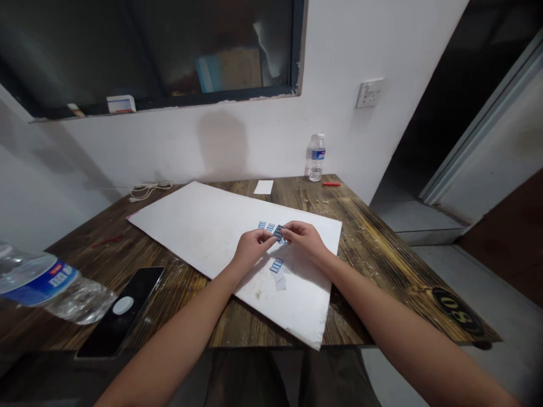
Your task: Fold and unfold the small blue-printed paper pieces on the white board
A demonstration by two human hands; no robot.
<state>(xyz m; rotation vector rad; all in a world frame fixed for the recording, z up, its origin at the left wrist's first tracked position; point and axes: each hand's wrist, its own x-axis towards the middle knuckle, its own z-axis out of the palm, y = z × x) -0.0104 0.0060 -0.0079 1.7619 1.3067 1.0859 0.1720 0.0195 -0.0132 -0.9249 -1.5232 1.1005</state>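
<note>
Blue-printed paper strip (279,233), long axis diagonal, held by left hand (253,250) and right hand (304,238), fingers (270,238) pinching it.

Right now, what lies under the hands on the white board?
Small blue-and-white paper pieces lie on the white board around the left hand and right hand. Whatever lies directly beneath the palms is hidden.

Left hand (253,249), right hand (303,237) pinch blue paper tag (279,233) over white board (203,226).
</note>
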